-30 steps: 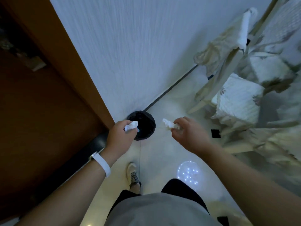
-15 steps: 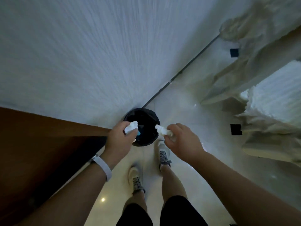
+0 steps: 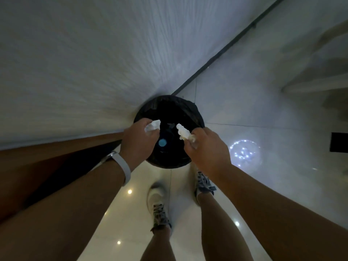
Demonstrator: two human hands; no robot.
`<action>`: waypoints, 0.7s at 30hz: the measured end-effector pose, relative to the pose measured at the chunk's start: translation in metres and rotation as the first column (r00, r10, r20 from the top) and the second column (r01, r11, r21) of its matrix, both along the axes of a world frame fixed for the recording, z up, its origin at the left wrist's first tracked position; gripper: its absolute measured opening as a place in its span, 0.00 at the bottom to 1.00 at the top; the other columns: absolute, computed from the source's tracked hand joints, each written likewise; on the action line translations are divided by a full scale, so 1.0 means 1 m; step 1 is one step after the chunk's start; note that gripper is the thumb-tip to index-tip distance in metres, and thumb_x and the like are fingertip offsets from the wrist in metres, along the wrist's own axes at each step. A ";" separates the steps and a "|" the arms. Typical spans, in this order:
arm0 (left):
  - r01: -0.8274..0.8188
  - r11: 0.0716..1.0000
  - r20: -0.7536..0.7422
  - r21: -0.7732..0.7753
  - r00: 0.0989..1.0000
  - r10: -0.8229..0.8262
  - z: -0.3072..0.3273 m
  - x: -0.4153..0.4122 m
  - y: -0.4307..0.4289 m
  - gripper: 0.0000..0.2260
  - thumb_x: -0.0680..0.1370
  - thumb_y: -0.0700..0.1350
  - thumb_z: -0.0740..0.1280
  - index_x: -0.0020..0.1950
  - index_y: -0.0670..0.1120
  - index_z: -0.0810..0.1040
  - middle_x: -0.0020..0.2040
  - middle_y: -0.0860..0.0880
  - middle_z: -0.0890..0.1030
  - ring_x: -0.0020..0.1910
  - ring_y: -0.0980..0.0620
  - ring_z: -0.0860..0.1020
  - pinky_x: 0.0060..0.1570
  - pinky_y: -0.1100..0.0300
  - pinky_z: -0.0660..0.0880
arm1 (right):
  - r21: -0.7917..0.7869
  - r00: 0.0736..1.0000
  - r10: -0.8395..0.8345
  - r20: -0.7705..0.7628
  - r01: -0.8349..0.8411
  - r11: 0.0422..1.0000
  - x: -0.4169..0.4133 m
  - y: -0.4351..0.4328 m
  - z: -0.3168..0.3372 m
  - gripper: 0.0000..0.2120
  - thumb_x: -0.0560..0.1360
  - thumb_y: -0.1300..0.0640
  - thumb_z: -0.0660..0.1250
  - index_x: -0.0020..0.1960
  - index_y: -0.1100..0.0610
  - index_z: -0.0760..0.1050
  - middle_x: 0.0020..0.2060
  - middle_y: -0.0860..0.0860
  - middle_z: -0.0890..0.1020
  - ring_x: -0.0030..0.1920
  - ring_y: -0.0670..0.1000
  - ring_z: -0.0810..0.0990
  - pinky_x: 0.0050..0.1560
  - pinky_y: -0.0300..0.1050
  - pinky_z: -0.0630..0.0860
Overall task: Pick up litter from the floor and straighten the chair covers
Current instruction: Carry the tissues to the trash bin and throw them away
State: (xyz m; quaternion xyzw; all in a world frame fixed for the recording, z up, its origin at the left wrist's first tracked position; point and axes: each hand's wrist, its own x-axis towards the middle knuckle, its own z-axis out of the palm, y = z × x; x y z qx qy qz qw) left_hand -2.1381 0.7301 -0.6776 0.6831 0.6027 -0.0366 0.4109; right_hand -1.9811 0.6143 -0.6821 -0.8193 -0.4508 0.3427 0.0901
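A round bin with a black liner (image 3: pixel 190 108) stands on the floor against the white wall. Both my hands hover over its opening. My left hand (image 3: pixel 138 141) grips a crumpled white tissue (image 3: pixel 153 125) above the bin's left side. A second crumpled white tissue (image 3: pixel 183 131) is pinched in my right hand (image 3: pixel 207 147) above the right side. A blue round cap (image 3: pixel 162 142) lies inside the bin between my hands.
A brown wooden door frame (image 3: pixel 56 147) runs along the left. The chair cover's pale cloth (image 3: pixel 316 59) hangs blurred at the upper right. A dark square tile (image 3: pixel 339 142) and a ceiling-light reflection (image 3: pixel 244 152) mark the glossy floor. My shoes (image 3: pixel 158 206) stand just below the bin.
I have stepped up to the bin and the view has tipped down, so it looks larger. Both hands, each still holding its tissue, have moved from beside the bin to over its opening.
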 end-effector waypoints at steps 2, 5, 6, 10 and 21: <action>0.035 0.999 -0.035 0.014 0.999 -0.034 -0.032 -0.001 0.005 0.11 0.81 0.50 0.65 0.44 0.43 0.76 0.35 0.50 0.76 0.36 0.50 0.75 0.35 0.56 0.69 | -0.001 0.998 0.044 0.052 -0.044 0.999 -0.005 0.007 -0.033 0.12 0.76 0.46 0.60 0.48 0.55 0.73 0.39 0.49 0.73 0.39 0.52 0.74 0.37 0.45 0.71; 0.110 0.994 -0.059 -0.017 0.992 -0.111 -0.074 -0.003 0.012 0.11 0.80 0.47 0.66 0.49 0.39 0.78 0.42 0.44 0.80 0.42 0.47 0.78 0.38 0.56 0.68 | -0.004 0.990 0.099 0.100 -0.099 0.995 -0.010 0.014 -0.070 0.14 0.76 0.45 0.61 0.51 0.55 0.74 0.40 0.50 0.74 0.42 0.54 0.76 0.39 0.45 0.70; 0.130 0.991 -0.062 -0.038 0.989 -0.132 -0.086 -0.004 0.014 0.11 0.80 0.47 0.67 0.52 0.39 0.79 0.46 0.43 0.81 0.46 0.46 0.78 0.39 0.58 0.68 | -0.010 0.988 0.117 0.099 -0.116 0.993 -0.011 0.014 -0.080 0.15 0.77 0.44 0.61 0.53 0.55 0.74 0.43 0.51 0.75 0.44 0.54 0.76 0.40 0.46 0.69; 0.185 0.980 -0.107 -0.073 0.975 -0.192 -0.105 -0.007 0.017 0.18 0.80 0.48 0.68 0.67 0.42 0.75 0.62 0.43 0.78 0.59 0.46 0.76 0.49 0.63 0.67 | -0.021 0.983 0.163 0.082 -0.162 0.987 -0.007 0.011 -0.091 0.18 0.77 0.42 0.60 0.58 0.55 0.72 0.50 0.53 0.77 0.50 0.55 0.75 0.43 0.47 0.70; 0.483 0.874 -0.066 0.058 0.875 -0.479 0.003 -0.009 0.009 0.21 0.79 0.51 0.64 0.69 0.42 0.75 0.69 0.43 0.74 0.67 0.43 0.73 0.65 0.51 0.70 | -0.019 0.965 0.182 0.189 -0.181 0.983 0.013 -0.005 0.009 0.21 0.77 0.41 0.55 0.58 0.55 0.75 0.50 0.52 0.79 0.50 0.55 0.76 0.44 0.48 0.74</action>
